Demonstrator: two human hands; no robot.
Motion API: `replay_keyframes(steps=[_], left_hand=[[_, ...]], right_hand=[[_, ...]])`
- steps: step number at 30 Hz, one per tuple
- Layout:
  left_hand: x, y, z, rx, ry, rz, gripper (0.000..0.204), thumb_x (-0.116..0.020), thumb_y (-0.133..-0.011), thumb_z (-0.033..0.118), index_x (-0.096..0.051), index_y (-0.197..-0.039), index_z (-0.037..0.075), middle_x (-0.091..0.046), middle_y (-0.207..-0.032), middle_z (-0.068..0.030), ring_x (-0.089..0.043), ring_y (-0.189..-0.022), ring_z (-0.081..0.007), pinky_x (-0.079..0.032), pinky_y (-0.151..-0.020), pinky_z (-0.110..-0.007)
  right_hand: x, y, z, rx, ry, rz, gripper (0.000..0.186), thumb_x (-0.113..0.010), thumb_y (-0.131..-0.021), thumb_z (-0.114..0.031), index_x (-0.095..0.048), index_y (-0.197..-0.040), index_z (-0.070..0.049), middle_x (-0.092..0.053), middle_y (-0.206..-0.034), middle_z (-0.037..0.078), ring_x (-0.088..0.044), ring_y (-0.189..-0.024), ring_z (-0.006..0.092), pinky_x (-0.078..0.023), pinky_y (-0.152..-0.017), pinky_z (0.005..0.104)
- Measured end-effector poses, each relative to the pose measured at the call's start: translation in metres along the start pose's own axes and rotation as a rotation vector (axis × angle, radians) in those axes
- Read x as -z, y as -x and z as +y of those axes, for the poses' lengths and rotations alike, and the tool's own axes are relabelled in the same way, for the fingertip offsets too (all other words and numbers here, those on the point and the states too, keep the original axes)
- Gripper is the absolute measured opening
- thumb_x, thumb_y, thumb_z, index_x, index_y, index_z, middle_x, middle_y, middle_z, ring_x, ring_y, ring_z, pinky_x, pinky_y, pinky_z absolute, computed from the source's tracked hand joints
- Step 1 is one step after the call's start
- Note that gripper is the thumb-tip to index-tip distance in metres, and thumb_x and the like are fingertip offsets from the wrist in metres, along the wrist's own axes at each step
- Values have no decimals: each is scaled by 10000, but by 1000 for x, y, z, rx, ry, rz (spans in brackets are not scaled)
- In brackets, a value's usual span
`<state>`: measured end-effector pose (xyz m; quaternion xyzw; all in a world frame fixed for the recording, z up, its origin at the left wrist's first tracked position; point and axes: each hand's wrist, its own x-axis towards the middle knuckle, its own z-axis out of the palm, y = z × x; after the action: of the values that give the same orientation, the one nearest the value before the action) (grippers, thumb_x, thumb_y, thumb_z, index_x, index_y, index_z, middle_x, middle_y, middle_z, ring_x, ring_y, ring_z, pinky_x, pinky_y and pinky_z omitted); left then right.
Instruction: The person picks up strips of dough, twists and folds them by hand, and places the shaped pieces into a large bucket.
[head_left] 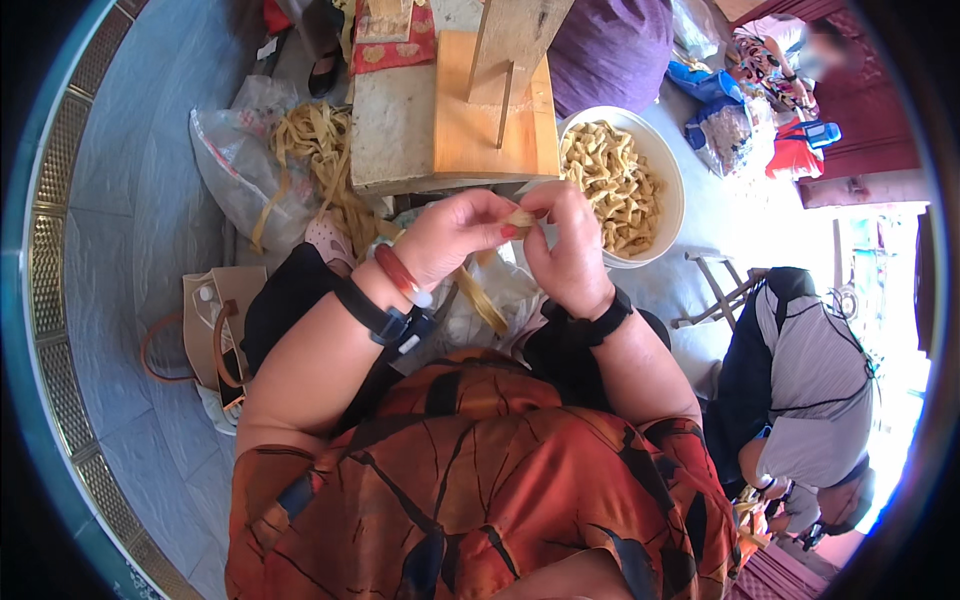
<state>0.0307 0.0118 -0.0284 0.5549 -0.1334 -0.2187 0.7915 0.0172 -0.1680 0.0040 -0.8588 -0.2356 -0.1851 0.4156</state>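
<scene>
In front of my body, my left hand [468,228] and my right hand [568,245] meet, both with fingers pinched together. Between their fingertips is a small yellow-tan folded strip [521,217], which looks like tofu skin; the fingers partly cover it. Below my hands a longer flat strip [482,300] of the same colour hangs over pale plastic near my lap. Just beyond my right hand stands a white bucket [676,190], filled with many small knotted pieces [612,185] of like strip.
A table [392,150] ahead carries a wooden stand [495,150]. Loose strips [315,145] spill from a plastic bag [225,150] at left. A beige handbag [205,300] sits by my left leg. At right are a folding stool [715,290] and a bent-over person [815,370].
</scene>
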Motion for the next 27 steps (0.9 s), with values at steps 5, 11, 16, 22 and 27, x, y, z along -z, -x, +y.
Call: replay_keyframes(steps=[5,11,16,22,27], left_hand=[[-2,1,9,128,300,-46,168,-625,-911,94,-594,-1066,37,-590,-1086,2,-534,-995,-85,-410,-901,-220],[-9,1,-2,-251,-80,138,163,-588,-924,30,-582,-1087,25,-592,-1078,-21,-554,-962,-94,-453,-857,-232],[-10,3,7,-347,-508,135,101,-573,-930,36,-599,-1017,-9,-598,-974,-69,-587,-898,-137,-480,-797,-248],[-5,3,20,-378,-720,149,131,-524,-974,120,-599,-997,14,-640,-817,-75,-599,-727,-131,-483,-688,-260],[2,1,45,-388,-811,335,137,-516,-981,150,-594,-980,37,-641,-776,-94,-618,-666,-170,-470,-621,-282]], right_hand=[[5,-2,1,41,-111,16,273,-594,-725,136,-546,-939,-25,-592,-848,115,-609,-753,257,-494,-634,319],[6,0,-10,-146,-41,-164,121,-634,-806,-12,-577,-913,-7,-617,-840,137,-617,-774,292,-496,-663,358],[5,2,-5,-229,-110,-182,71,-605,-851,-48,-563,-866,8,-585,-742,157,-582,-703,367,-477,-620,398],[18,0,-23,-379,-312,-341,113,-579,-881,-60,-565,-782,-10,-553,-695,135,-554,-619,292,-451,-582,366],[24,-2,-29,-441,-577,-262,227,-504,-983,-150,-573,-829,1,-562,-705,62,-569,-629,149,-464,-589,282]])
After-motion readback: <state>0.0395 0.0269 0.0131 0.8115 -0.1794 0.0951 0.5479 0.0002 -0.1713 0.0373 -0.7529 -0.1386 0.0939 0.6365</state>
